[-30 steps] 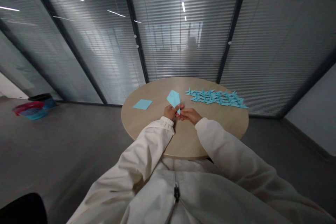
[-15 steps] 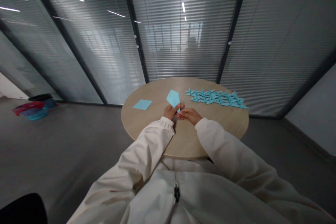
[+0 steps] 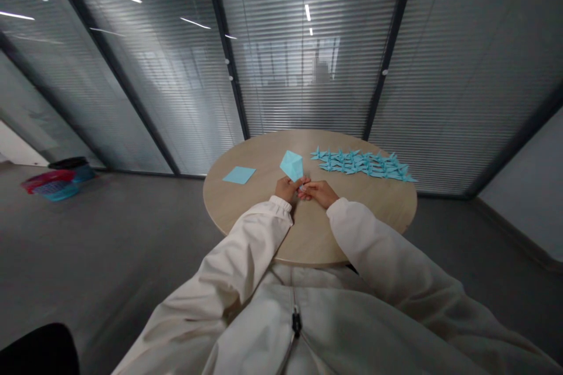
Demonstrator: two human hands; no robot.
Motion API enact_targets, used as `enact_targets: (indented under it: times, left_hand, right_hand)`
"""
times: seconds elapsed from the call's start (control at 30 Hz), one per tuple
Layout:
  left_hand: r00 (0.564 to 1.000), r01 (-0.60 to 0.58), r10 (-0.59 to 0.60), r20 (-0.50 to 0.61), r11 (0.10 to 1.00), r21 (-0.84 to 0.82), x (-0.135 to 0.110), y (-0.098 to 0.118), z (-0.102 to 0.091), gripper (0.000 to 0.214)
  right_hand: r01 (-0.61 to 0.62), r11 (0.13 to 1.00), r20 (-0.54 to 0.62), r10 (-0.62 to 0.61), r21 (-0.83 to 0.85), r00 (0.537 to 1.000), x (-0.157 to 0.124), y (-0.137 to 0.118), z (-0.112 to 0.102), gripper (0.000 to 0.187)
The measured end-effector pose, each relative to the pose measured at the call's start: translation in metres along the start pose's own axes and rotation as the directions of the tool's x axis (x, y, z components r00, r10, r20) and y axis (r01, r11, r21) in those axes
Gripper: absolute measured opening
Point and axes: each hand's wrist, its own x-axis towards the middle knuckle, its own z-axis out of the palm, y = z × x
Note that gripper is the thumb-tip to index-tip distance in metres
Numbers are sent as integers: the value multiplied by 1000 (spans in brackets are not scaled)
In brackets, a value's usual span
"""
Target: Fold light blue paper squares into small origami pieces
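Over the middle of the round wooden table, a partly folded sheet of light blue origami paper is held up with its wide end pointing away from me. My left hand pinches its lower part from the left. From the right, the fingers of my right hand are closed on the narrow near end, which they mostly hide. On the table to the left lies a flat sheet of blue paper. Several folded blue paper cranes stand in rows on the right.
A glass wall with blinds rises just behind the table. Red and blue baskets sit on the floor at far left, beside a dark bin. A black rounded object shows at the lower left corner.
The folded paper has shifted slightly to the right and turned a little between my fingers. Both hands keep their grip, and the cranes and flat sheet stay in place.
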Motion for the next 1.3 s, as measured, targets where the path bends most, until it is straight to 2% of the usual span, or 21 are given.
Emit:
enact_targets:
  times: [0.27, 0.43, 0.53, 0.63, 0.73, 0.8, 0.83, 0.9, 1.0, 1.07, 1.2, 1.3]
  left_hand:
    - [1000, 14, -15, -13, 998, -58, -3, 8, -1, 38]
    - [998, 37, -40, -55, 998, -54, 2, 0, 0, 37]
    - [997, 42, -49, -62, 993, -110, 7, -7, -1, 38]
    - [995, 42, -53, -86, 991, -130, 8, -8, -3, 38]
    - [989, 73, -78, -126, 997, -40, 3, 1, -3, 33]
    - [992, 117, -117, -36, 993, -22, -3, 11, -1, 28]
    - [990, 144, -143, 3, 989, -32, -7, 15, 1, 27]
    - [984, 167, -163, 65, 985, -53, -12, 24, 5, 26]
    - [970, 223, -214, 119, 972, -74, -17, 28, 9, 29]
    - [956, 265, -247, 161, 959, -100, -16, 25, 10, 30]
    - [916, 336, -287, 282, 930, -147, -12, 12, 9, 34]
    - [903, 365, -307, 301, 917, -159, -9, 4, 8, 37]
  right_hand:
    - [-16, 999, 37, 18, -43, 999, -1, -2, 0, 40]
    - [42, 993, 33, -39, -109, 999, -3, -3, 0, 36]
    - [55, 989, 26, -52, -137, 998, -4, -4, 0, 36]
    - [33, 983, -49, -43, -182, 998, -2, -2, -3, 40]
    - [35, 976, -247, -89, -216, 965, 2, 0, -10, 42]
    - [73, 969, -363, -158, -238, 918, 4, 1, -13, 37]
    - [99, 966, -386, -189, -240, 903, 5, 0, -14, 36]
    - [143, 965, -368, -218, -220, 904, 5, -1, -15, 34]
    - [157, 970, -299, -207, -183, 931, 3, -4, -13, 32]
    - [152, 970, -314, -206, -190, 927, 3, -4, -14, 31]
    - [160, 964, -426, -239, -213, 873, 4, -3, -18, 30]
    - [154, 969, -461, -229, -195, 857, 5, -4, -19, 31]
